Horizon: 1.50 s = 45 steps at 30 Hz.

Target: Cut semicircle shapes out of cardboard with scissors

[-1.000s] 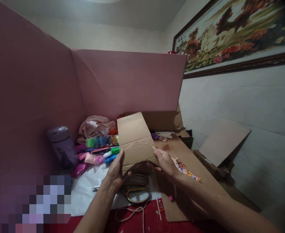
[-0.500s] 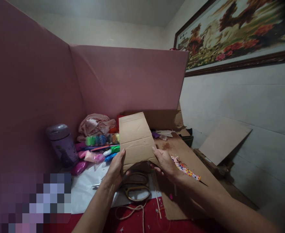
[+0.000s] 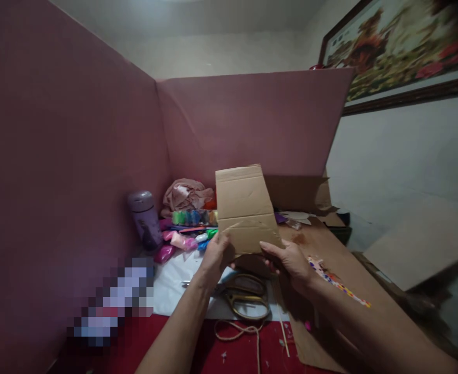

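Note:
A creased piece of brown cardboard [image 3: 245, 200] is held up above the work surface, its far end tilted upward. My left hand [image 3: 220, 252] grips its lower left edge, thumb on the top face. At the lower right corner, my right hand [image 3: 289, 259] pinches it with the thumb on top and fingers beneath. Under the cardboard lie scissors [image 3: 248, 306] with gold-coloured handles, their blades partly covered by my left wrist. A loop of twine [image 3: 239, 332] rests on the red cloth in front of them, near a thin stick [image 3: 283, 332].
A purple flask [image 3: 146, 221] stands at left beside several coloured packets [image 3: 180, 240] and a bundled pink cloth [image 3: 188, 196]. At right, a large cardboard sheet [image 3: 318, 311] carries a dotted strip [image 3: 340, 285]. Pink panels [image 3: 248, 119] enclose the back and left.
The view has turned left, so everything sits further right. Both hands still hold the cardboard; my right thumb now lies further in over its lower edge.

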### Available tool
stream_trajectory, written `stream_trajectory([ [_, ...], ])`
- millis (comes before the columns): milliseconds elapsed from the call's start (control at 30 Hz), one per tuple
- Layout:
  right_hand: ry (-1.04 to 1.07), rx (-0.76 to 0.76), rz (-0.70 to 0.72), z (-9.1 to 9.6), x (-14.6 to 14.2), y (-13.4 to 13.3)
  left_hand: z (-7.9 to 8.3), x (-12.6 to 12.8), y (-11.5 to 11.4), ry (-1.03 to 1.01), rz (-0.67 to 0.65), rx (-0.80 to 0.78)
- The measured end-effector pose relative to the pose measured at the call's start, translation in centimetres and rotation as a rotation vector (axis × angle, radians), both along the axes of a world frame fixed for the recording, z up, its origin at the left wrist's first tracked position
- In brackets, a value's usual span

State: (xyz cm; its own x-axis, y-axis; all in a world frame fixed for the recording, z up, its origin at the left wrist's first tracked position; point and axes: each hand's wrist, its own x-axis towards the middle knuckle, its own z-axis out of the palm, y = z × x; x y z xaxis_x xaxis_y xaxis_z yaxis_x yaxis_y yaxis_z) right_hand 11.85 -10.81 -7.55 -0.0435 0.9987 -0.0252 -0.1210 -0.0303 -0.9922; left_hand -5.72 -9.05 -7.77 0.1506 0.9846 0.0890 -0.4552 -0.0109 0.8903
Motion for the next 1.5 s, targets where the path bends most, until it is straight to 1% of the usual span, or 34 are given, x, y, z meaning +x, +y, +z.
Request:
stream_trajectory([
  [100, 0.025, 0.014, -0.021, -0.3, -0.4, 0.1, -0.1, -0.4, 0.0, -0.002, -0.013, 0.048],
  [267, 0.038, 0.066, -0.058, -0.7, -1.0, -0.3, -0.4, -0.7, 0.2, -0.013, 0.026, 0.073],
  [433, 0.055, 0.04, -0.079, -1.2, -0.9, -0.2, -0.7, -0.4, 0.2, -0.025, 0.078, 0.056],
  [500, 0.083, 0.038, -0.056, -1.0, -0.8, 0.0, -0.6, -0.3, 0.1, -0.046, 0.112, 0.048],
  [600, 0.15, 0.046, -0.066, 0.1, -1.0, 0.1, -0.2, -0.2, -0.2, -0.106, 0.132, 0.05],
  [733, 0.306, 0.09, -0.11, 1.7, -2.1, -0.1, 0.3, 0.8, -0.9, -0.252, 0.058, 0.107],
  [833, 0.331, 0.133, -0.086, 1.8, -3.3, -0.6, 0.3, 2.0, -1.7, -0.366, -0.011, 0.175],
  [900, 0.316, 0.13, -0.037, 1.3, -4.0, -1.0, 0.3, 2.5, -2.1, -0.353, -0.047, 0.138],
  [1000, 0.288, 0.14, 0.041, 0.8, -4.8, -1.7, 0.4, 2.5, -2.5, -0.262, -0.088, 0.011],
  [1067, 0.258, 0.16, 0.072, 0.8, -5.0, -2.0, 0.5, 2.2, -2.6, -0.231, -0.089, -0.014],
  [1233, 0.188, 0.192, 0.131, 1.6, -4.7, -1.7, 1.2, 2.3, -2.5, -0.257, -0.046, 0.013],
  [1267, 0.163, 0.212, 0.155, 1.8, -4.5, -1.5, 1.4, 2.3, -2.3, -0.269, -0.023, 0.018],
  [1333, 0.076, 0.284, 0.221, 1.8, -3.7, -1.0, 2.0, 2.2, -1.8, -0.335, 0.08, 0.025],
  [1400, -0.07, 0.365, 0.241, 1.6, -2.7, -0.7, 2.6, 1.6, -1.2, -0.432, 0.224, 0.031],
  [1467, -0.368, 0.473, 0.235, 1.0, -1.8, -0.9, 3.1, 0.8, -0.6, -0.5, 0.324, 0.03],
  [1500, -0.532, 0.527, 0.246, 0.7, -1.6, -1.2, 3.1, 0.4, -0.3, -0.515, 0.344, 0.025],
])
